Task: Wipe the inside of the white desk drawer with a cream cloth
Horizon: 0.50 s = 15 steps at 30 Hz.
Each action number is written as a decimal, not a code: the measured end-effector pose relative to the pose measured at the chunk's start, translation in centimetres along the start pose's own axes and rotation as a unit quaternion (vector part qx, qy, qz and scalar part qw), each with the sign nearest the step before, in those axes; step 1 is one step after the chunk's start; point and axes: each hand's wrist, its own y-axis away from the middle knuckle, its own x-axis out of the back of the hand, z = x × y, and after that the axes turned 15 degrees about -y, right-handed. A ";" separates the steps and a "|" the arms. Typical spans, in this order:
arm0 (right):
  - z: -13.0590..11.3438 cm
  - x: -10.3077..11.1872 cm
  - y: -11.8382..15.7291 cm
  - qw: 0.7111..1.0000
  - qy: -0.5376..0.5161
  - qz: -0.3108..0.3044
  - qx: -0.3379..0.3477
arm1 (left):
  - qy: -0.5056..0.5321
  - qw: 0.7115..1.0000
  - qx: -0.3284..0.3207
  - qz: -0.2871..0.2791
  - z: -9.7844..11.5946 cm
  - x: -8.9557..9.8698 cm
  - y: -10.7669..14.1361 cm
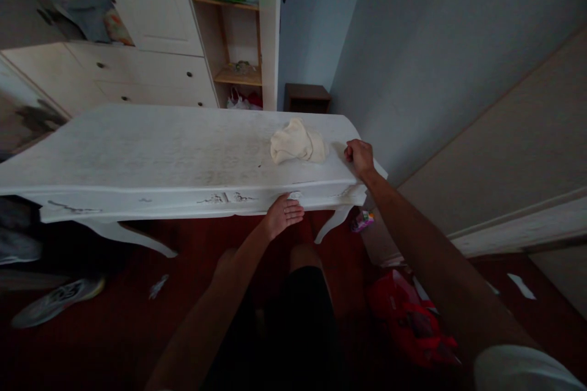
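A white table (151, 143) with carved trim and curved legs stretches across the view, grey smudges on its top. My left hand (285, 215) is at its front edge, fingers stretched out and close together, a ring on one finger. Just above those fingers sits a white ornate drawer knob (295, 195); whether they touch it I cannot tell. Curled into a fist, my right hand (359, 156) rests at the right end of the tabletop. To the left of that fist lies a crumpled cream cloth (298, 142), apart from both hands.
Behind the table stands a white wardrobe (151, 67) with drawers and open shelves holding bags. A grey wall (413, 43) runs along the right. On the dark red floor are a red bag (398, 311), a purple packet (362, 220) and a person's sneaker (62, 301).
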 end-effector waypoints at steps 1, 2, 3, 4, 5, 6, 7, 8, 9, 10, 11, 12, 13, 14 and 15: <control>0.0 -0.1 0.0 1.000 0.004 -0.003 -0.003 | 0.011 1.000 0.007 -0.017 0.2 -0.3 -0.2; 0.0 -0.1 0.0 1.000 0.007 -0.005 -0.004 | 0.022 0.999 0.011 -0.027 0.4 -0.5 -0.4; 0.0 -0.1 -0.1 1.000 0.009 -0.005 -0.004 | 0.033 0.999 0.013 -0.033 0.6 -0.8 -0.6; 0.1 -0.1 -0.1 1.000 0.012 -0.005 -0.002 | 0.044 0.998 0.013 -0.035 0.7 -1.0 -0.7; 0.2 -0.1 -0.1 1.000 0.016 -0.005 0.002 | 0.053 0.998 0.014 -0.033 0.8 -1.2 -0.7; 0.3 -0.1 -0.2 1.000 0.023 -0.008 0.007 | 0.059 0.998 0.013 -0.030 0.7 -1.3 -0.8; 0.4 -0.1 -0.2 0.999 0.030 -0.011 0.011 | 0.061 0.998 0.011 -0.027 0.7 -1.4 -0.8; 0.5 0.0 -0.3 0.999 0.037 -0.013 0.013 | 0.061 0.998 0.007 -0.025 0.6 -1.4 -0.8; 0.6 0.0 -0.3 0.999 0.043 -0.014 0.014 | 0.060 0.998 0.002 -0.023 0.4 -1.4 -0.8; 0.7 0.1 -0.4 0.999 0.046 -0.014 0.014 | 0.059 0.998 -0.002 -0.020 0.3 -1.4 -0.7; 0.8 0.1 -0.5 0.999 0.048 -0.011 0.013 | 0.058 0.998 -0.006 -0.018 0.1 -1.5 -0.5; 0.8 0.1 -0.6 0.999 0.049 -0.010 0.012 | 0.057 0.998 -0.007 -0.015 -0.1 -1.5 -0.3; 0.9 0.2 -0.6 0.999 0.049 -0.009 0.011 | 0.056 0.998 -0.006 -0.014 -0.2 -1.6 0.0; 0.9 0.2 -0.7 0.999 0.048 -0.009 0.011 | 0.054 0.998 -0.005 -0.014 -0.4 -1.7 0.4; 0.9 0.2 -0.7 0.999 0.046 -0.008 0.011 | 0.051 0.999 -0.002 -0.015 -0.7 -1.8 0.9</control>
